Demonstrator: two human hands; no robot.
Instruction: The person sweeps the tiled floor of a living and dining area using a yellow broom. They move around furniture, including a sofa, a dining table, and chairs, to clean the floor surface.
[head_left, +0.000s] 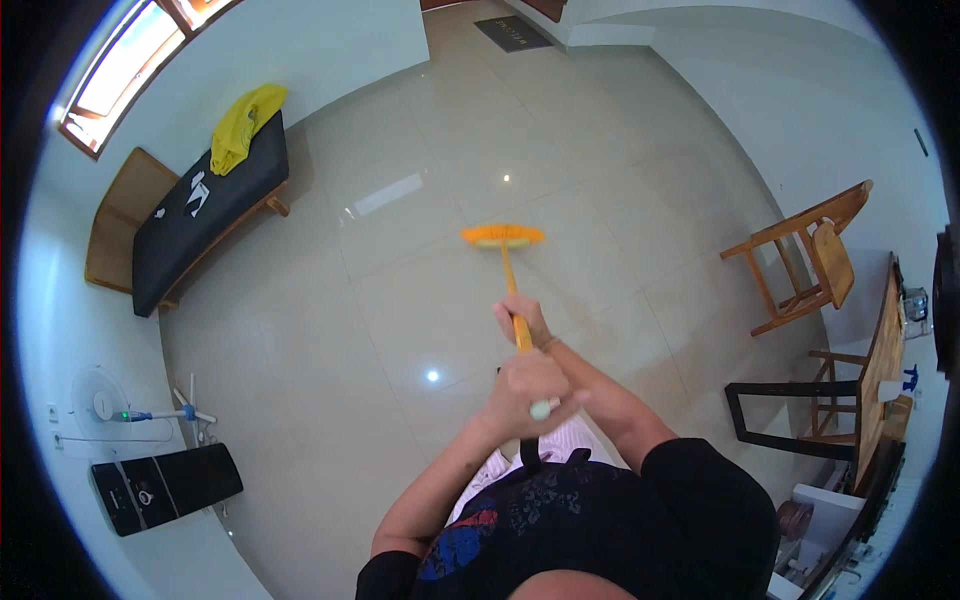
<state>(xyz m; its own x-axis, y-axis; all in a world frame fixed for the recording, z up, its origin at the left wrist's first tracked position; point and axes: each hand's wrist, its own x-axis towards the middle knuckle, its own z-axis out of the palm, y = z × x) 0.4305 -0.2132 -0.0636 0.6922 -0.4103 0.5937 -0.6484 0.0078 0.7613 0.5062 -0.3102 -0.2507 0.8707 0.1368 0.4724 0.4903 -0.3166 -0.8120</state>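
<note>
A broom with an orange head (502, 234) lies before me, its head down on the tiled floor and a paler yellow band along its near side. Its orange handle (523, 335) runs back toward my body. My left hand (531, 390) is closed around the upper end, where a pale greenish handle tip (541, 409) pokes out. Lower on the same handle, my right hand (523, 315) grips it with the fingers wrapped around. The handle is partly hidden under both hands.
Glossy tiles (405, 285) reflect lights. Left are a dark padded bench (225, 202) bearing a yellow cloth (247, 124), a standing fan (105, 405) and a black cabinet-like appliance (169, 487). Right are a wooden chair (802, 262) and a table (879, 375). A doormat (513, 34) lies far ahead.
</note>
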